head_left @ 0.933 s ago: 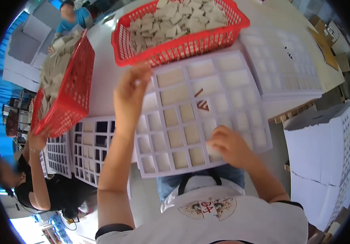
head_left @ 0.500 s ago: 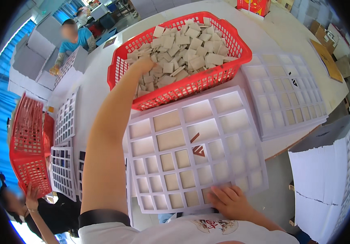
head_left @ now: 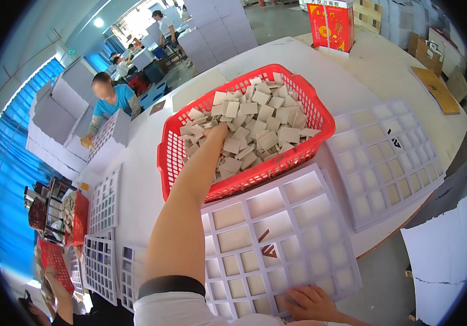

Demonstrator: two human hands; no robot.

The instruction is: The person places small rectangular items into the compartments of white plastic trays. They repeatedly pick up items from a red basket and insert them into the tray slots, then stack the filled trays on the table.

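Observation:
My left arm reaches forward into a red plastic basket (head_left: 309, 95) heaped with flat beige square pieces (head_left: 266, 114). My left hand (head_left: 217, 131) is in among the pieces at the basket's left side; its fingers are hidden. Close to my body lies a white compartment tray (head_left: 290, 239) with a brown printed mark, apparently stacked on another. Several of its compartments show beige bottoms or inserts; others look white. My right hand (head_left: 310, 303) rests on the tray's near edge, fingers extended and holding nothing.
More white grid trays (head_left: 385, 157) are stacked at the right, others (head_left: 100, 266) at the left. A red box (head_left: 331, 27) stands at the far edge. A person in blue (head_left: 115, 100) sits across the table; another person handles a red basket (head_left: 55, 266) at lower left.
The view has tilted up, so the basket and trays sit lower in it. My left hand has shifted slightly among the pieces. The person at lower left has moved their red basket lower.

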